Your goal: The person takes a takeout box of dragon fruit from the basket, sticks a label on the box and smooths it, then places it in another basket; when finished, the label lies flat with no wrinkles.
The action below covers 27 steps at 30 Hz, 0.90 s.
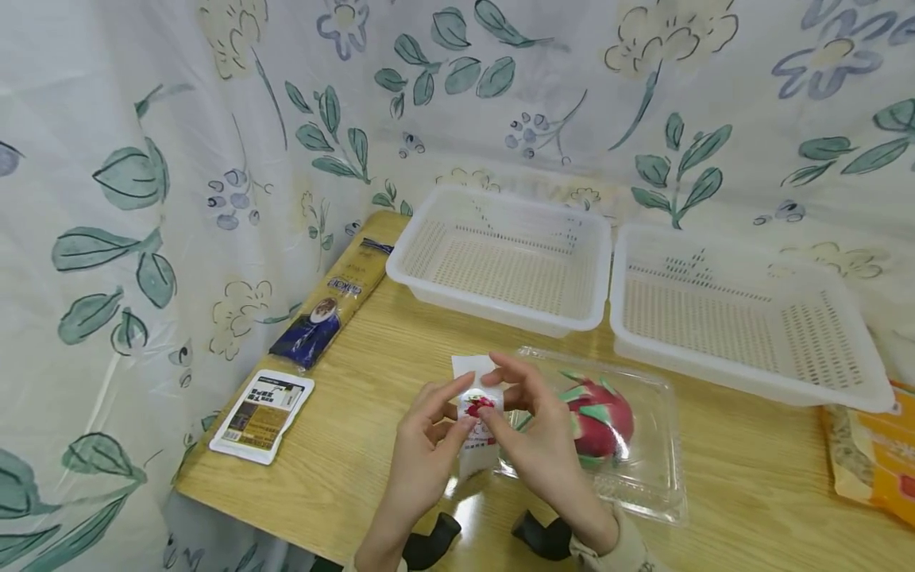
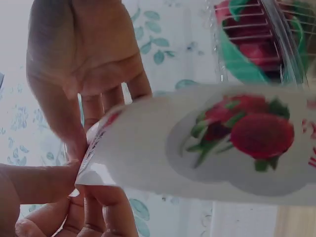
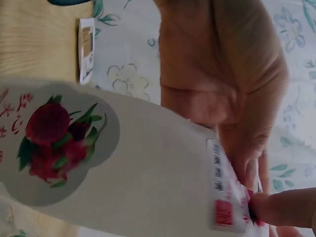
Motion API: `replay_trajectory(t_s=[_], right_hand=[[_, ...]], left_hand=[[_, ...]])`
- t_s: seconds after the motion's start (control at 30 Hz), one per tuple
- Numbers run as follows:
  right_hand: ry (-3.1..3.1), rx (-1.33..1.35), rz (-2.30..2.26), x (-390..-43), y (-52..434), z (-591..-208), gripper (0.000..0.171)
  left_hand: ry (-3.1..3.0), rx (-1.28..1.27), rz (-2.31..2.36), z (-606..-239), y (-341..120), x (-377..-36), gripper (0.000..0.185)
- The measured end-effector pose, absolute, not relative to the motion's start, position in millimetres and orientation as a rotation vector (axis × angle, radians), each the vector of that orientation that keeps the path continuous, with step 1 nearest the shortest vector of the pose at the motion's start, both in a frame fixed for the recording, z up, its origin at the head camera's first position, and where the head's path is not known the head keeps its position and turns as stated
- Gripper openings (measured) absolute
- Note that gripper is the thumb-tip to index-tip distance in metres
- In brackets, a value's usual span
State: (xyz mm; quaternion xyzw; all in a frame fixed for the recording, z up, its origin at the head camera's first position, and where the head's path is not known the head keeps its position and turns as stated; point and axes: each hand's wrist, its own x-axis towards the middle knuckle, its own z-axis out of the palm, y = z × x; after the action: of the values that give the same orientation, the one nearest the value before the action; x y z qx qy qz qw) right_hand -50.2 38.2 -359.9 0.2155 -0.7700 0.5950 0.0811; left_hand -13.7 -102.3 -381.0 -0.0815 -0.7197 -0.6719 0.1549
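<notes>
Both hands meet over the front of the table, around a white label strip (image 1: 477,457) printed with a red dragon fruit picture. My left hand (image 1: 423,445) pinches the strip between thumb and fingers. From the other side, my right hand (image 1: 539,433) pinches the same strip, its thumb near the picture. A small label (image 3: 229,192) with a pink square sits at the strip's bent end in the right wrist view. Just right of the hands, a dragon fruit (image 1: 606,421) lies in a clear plastic box (image 1: 661,477), partly behind the right hand.
Two white perforated baskets (image 1: 500,311) (image 1: 743,381) stand side by side at the back. Along the left edge lie a yellow and blue packet (image 1: 332,306) and a white pouch (image 1: 260,417). An orange bag (image 1: 875,461) is at the far right. A floral curtain (image 1: 236,199) surrounds the table.
</notes>
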Motion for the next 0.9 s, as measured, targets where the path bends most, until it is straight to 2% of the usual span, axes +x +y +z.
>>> replay_trajectory(t_s=[0.23, 0.5, 0.67, 0.9], right_hand=[[-2.285, 0.579, 1.692, -52, 34, -363, 0.053], [-2.295, 0.505, 1.735, -49, 32, -361, 0.042], [-2.282, 0.482, 1.667, -45, 33, -362, 0.03], [-2.209, 0.566, 1.7, -36, 39, -361, 0.034]], left_hand=[[-2.118, -0.266, -1.724, -380, -96, -12, 0.047], [-2.154, -0.25, -1.724, -380, -97, -10, 0.054], [-2.249, -0.171, -1.908, -375, -104, -12, 0.068], [-2.376, -0.137, -2.098, -374, -121, -19, 0.089]])
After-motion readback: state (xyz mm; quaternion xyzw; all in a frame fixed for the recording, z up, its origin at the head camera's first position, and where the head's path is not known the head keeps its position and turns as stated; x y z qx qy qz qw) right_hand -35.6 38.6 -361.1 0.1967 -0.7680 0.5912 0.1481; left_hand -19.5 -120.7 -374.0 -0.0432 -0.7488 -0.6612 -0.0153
